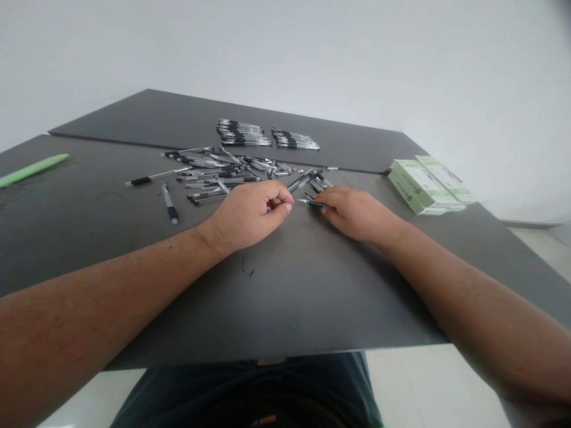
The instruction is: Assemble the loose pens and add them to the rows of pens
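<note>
My left hand (256, 214) is closed in a pinch, thumb against forefinger, just over the table. Whatever lies between those fingertips, if anything, is too small to make out. Close by on its right, my right hand (352, 208) is closed around a pen (316, 203) with a dark grip, whose pale pointed tip faces the left fingertips. Beyond both hands spreads a loose heap of clear pens with black grips (214, 172). Several more pens (307, 178) lie just past the right fingers, partly hidden by that hand.
Two neat bundles of pens, one left (243, 134) and one right (295, 139), lie on the far grey table (178, 116). Green and white boxes (423, 187) stand at the right. A single pen (169, 203) and a long green object (33, 169) lie leftward.
</note>
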A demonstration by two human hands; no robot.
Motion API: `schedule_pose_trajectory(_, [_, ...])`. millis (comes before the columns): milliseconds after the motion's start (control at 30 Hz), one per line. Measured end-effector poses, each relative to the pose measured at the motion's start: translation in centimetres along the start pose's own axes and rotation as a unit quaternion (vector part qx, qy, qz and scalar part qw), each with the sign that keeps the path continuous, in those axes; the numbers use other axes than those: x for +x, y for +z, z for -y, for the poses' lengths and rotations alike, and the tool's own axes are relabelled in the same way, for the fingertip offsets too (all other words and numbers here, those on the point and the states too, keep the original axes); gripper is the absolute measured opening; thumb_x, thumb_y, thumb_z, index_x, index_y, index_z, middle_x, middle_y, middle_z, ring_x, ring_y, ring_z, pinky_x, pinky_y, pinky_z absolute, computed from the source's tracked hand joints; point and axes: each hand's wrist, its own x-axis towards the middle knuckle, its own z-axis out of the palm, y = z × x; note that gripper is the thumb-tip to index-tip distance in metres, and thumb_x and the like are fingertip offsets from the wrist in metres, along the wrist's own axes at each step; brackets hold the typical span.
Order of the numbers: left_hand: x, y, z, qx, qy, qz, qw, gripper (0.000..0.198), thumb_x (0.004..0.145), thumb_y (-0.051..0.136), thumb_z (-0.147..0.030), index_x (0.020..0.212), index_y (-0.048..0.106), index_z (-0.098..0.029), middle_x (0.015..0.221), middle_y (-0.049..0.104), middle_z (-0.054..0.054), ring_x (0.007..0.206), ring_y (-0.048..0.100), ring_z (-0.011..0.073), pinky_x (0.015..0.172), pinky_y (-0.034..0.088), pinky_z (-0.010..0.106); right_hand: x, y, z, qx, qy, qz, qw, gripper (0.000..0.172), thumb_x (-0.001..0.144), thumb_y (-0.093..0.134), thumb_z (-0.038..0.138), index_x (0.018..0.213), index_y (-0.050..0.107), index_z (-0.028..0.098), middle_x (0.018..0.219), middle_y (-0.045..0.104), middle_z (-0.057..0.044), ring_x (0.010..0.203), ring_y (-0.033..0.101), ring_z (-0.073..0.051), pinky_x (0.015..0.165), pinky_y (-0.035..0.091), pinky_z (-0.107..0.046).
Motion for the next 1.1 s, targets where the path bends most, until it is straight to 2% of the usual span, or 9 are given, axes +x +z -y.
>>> schedule_pose_trajectory(200, [0.0, 0.0, 0.1, 0.008, -0.001, -0.003, 1.000, 0.016, 0.097, 0.068, -0.031, 0.100, 0.080, -0.021, 0.090, 0.082, 0.003, 0.081, 0.075, 0.0197, 0.081, 0.056, 0.032, -1.3, -0.5, 1.2, 0.047, -0.064, 0.023, 0.997, 0.027, 0.105, 0.060, 0.016, 0.120, 0.082, 0.019, 0.124, 0.085, -0.014, 0.120, 0.078, -0.031, 0.109, 0.060, -0.043])
schedule_pose_trajectory(400, [0.0, 0.0, 0.2, 0.003, 0.000, -0.001, 1.000, 0.016, 0.097, 0.069, -0.031, 0.100, 0.080, -0.021, 0.088, 0.081, 0.002, 0.079, 0.075, 0.0193, 0.080, 0.056, 0.032, -1.2, -0.4, 0.9, 0.067, -0.075, 0.013, 0.995, 0.027, 0.106, 0.059, 0.018, 0.118, 0.084, 0.017, 0.128, 0.084, -0.016, 0.120, 0.078, -0.031, 0.110, 0.061, -0.046])
schedule_pose_trajectory(600, [0.0, 0.0, 0.2, 0.008, 0.004, 0.004, 1.000, 0.015, 0.097, 0.069, -0.030, 0.101, 0.081, -0.021, 0.087, 0.081, 0.002, 0.079, 0.075, 0.0189, 0.080, 0.057, 0.031, -1.2, -0.3, 0.4, 0.098, -0.073, 0.003, 0.993, 0.022, 0.105, 0.064, 0.021, 0.103, 0.085, 0.020, 0.116, 0.082, -0.013, 0.115, 0.077, -0.029, 0.106, 0.062, -0.044])
schedule_pose_trajectory(867, [0.0, -0.1, 0.0, 0.008, -0.011, 0.013, 1.000, 0.015, 0.097, 0.069, -0.031, 0.102, 0.081, -0.023, 0.088, 0.082, 0.001, 0.079, 0.075, 0.0188, 0.084, 0.059, 0.031, -1.1, -0.4, 0.7, 0.092, -0.043, 0.020, 0.995, 0.024, 0.107, 0.063, 0.024, 0.112, 0.086, 0.021, 0.120, 0.085, -0.013, 0.117, 0.077, -0.029, 0.108, 0.061, -0.044])
schedule_pose_trajectory(1000, [0.0, 0.0, 0.0, 0.008, -0.014, 0.015, 1.000, 0.015, 0.097, 0.069, -0.031, 0.102, 0.081, -0.023, 0.088, 0.082, 0.001, 0.079, 0.075, 0.0188, 0.083, 0.059, 0.032, -1.0, -0.4, 0.6, 0.091, -0.043, -0.004, 0.995, 0.026, 0.107, 0.062, 0.025, 0.114, 0.087, 0.021, 0.120, 0.085, -0.014, 0.117, 0.078, -0.030, 0.107, 0.061, -0.045])
schedule_pose_trajectory(1100, [0.1, 0.0, 0.0, 0.012, -0.020, 0.016, 1.000, 0.016, 0.096, 0.070, -0.032, 0.102, 0.082, -0.023, 0.088, 0.082, 0.002, 0.078, 0.075, 0.0196, 0.082, 0.059, 0.032, -1.1, -0.5, 0.5, 0.110, -0.037, -0.058, 0.992, 0.026, 0.106, 0.062, 0.024, 0.112, 0.088, 0.021, 0.119, 0.087, -0.013, 0.120, 0.078, -0.030, 0.110, 0.061, -0.046])
